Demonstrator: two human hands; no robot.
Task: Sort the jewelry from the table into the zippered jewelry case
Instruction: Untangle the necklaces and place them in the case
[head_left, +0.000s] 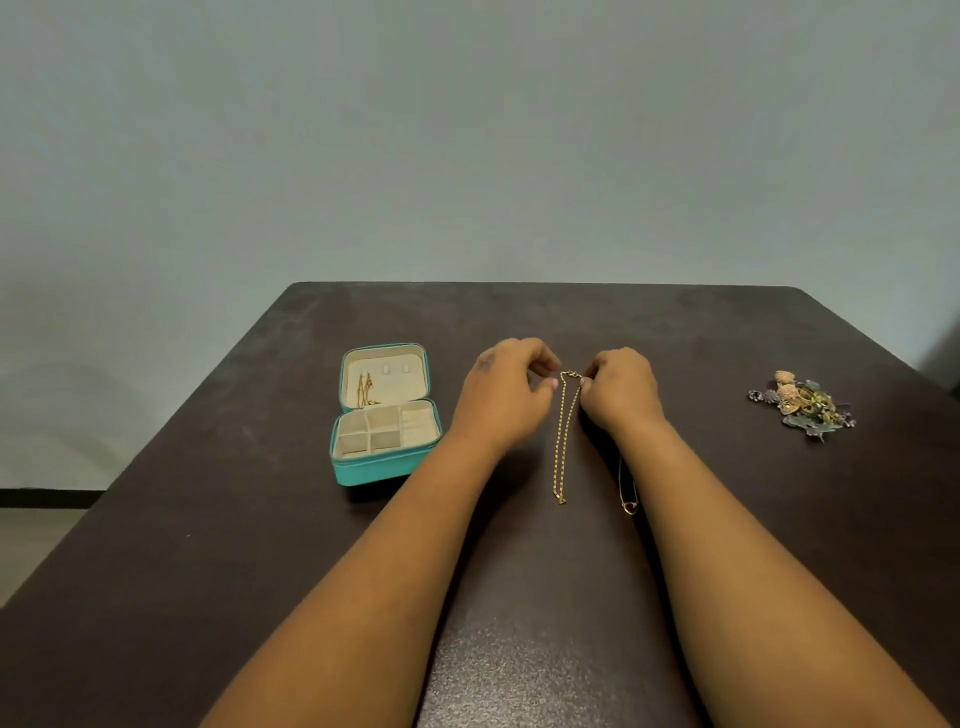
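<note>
Here, at the frame's centre, the left hand (506, 387) and right hand (618, 387) each pinch the top end of a gold chain necklace (563, 441), which trails down the dark table (571, 597) toward the viewer. A second necklace (627, 501) lies partly hidden beside the right forearm. Left of centre sits the open teal jewelry case (384, 415), a gold piece hanging in its lid. A jewelry pile (802, 405) rests at right.

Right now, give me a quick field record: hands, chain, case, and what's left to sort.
left hand: pinching the gold chain's top end
right hand: pinching the same end
gold chain: doubled, trailing toward the person on the table
jewelry case: open, left of hands; gold piece hanging in lid
second necklace: partly under right forearm
jewelry pile: far right, untouched
</note>
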